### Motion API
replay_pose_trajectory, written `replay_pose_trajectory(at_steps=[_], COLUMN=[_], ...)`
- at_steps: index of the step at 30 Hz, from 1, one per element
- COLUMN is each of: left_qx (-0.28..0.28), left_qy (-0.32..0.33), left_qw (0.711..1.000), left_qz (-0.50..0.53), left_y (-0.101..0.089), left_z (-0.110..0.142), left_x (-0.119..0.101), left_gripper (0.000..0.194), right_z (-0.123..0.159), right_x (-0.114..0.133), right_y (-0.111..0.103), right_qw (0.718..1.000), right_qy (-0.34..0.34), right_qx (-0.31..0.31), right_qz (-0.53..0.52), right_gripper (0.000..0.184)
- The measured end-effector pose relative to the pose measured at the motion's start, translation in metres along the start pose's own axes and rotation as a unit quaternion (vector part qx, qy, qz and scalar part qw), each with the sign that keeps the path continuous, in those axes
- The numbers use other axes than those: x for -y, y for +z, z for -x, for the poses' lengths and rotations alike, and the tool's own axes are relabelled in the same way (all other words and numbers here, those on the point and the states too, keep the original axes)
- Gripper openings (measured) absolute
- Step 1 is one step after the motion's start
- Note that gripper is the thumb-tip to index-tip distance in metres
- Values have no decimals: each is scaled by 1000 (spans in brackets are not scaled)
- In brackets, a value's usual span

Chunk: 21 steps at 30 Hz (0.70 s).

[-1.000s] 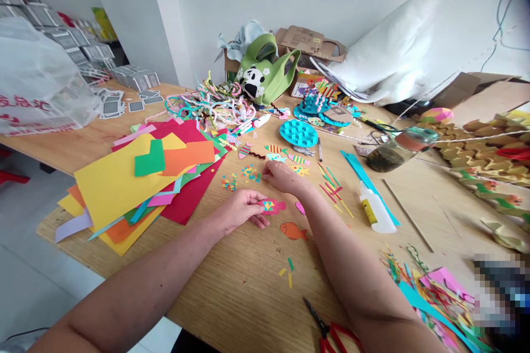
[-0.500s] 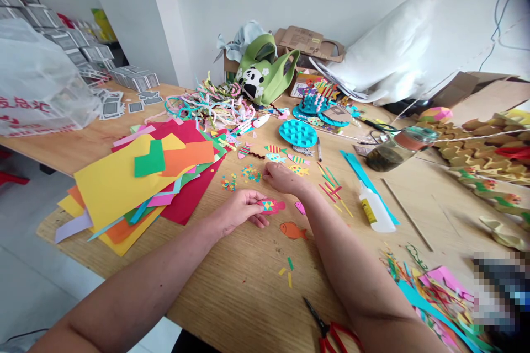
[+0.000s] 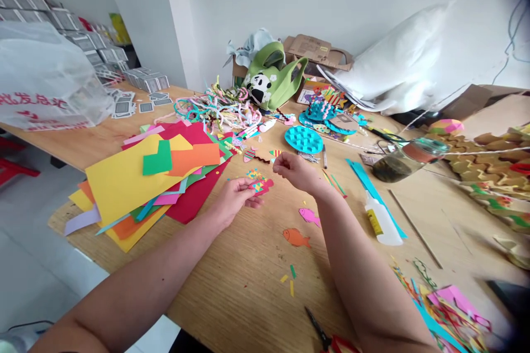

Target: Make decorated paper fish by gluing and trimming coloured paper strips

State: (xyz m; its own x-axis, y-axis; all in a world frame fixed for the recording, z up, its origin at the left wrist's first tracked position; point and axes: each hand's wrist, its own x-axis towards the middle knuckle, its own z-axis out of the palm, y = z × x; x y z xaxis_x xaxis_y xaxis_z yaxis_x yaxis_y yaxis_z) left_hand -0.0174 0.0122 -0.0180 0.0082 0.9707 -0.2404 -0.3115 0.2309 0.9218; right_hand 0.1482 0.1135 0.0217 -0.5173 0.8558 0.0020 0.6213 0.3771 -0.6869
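Note:
My left hand [image 3: 234, 201] grips a red paper fish [image 3: 265, 185] with small yellow and blue triangles on its body, a little above the table. To the right and slightly farther off, my right hand [image 3: 296, 170] has its fingertips pinched together; anything between them is too small to make out. Small paper confetti [image 3: 255, 173] lies just beyond the red fish. A striped paper fish [image 3: 249, 154] is on the far side, and the right hand partly covers another [image 3: 275, 153]. Nearer me rest a pink paper fish [image 3: 308, 216] and an orange paper fish [image 3: 296, 237].
Coloured paper sheets [image 3: 120, 176] are piled at left, with pipe cleaners [image 3: 219, 107] behind. A glue bottle [image 3: 381, 220], a wooden stick [image 3: 415, 229] and a glass jar [image 3: 408, 160] are at right. Scissors [image 3: 325, 336] lie at the front edge. A blue oval palette [image 3: 303, 140] sits farther back.
My left hand has lifted and tilted the red paper fish. My right hand has drawn back from the patterned fish and risen, fingers pinched. The view has shifted slightly.

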Motion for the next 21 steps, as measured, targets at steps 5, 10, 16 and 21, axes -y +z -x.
replay_pose_trajectory(at_steps=[5,10,16,21], left_qx=[-37,-54,-52,-88], left_qy=[47,74,132,123], left_qw=[998,995,989,987], left_qz=[36,25,-32,-49], left_y=[-7,-9,-12,-11], left_z=[-7,-8,-10,-14], left_x=[-4,-3,3,6], left_gripper=[14,44,39,15], right_z=[4,7,8,12], right_x=[10,19,21,28], right_y=[-1,7,17,22], right_qw=[995,995,994,990], right_qy=[-52,-79,-101,-123], right_qx=[25,33,31,37], right_qz=[-78,-41,-2,58], right_gripper=[10,8,9,19])
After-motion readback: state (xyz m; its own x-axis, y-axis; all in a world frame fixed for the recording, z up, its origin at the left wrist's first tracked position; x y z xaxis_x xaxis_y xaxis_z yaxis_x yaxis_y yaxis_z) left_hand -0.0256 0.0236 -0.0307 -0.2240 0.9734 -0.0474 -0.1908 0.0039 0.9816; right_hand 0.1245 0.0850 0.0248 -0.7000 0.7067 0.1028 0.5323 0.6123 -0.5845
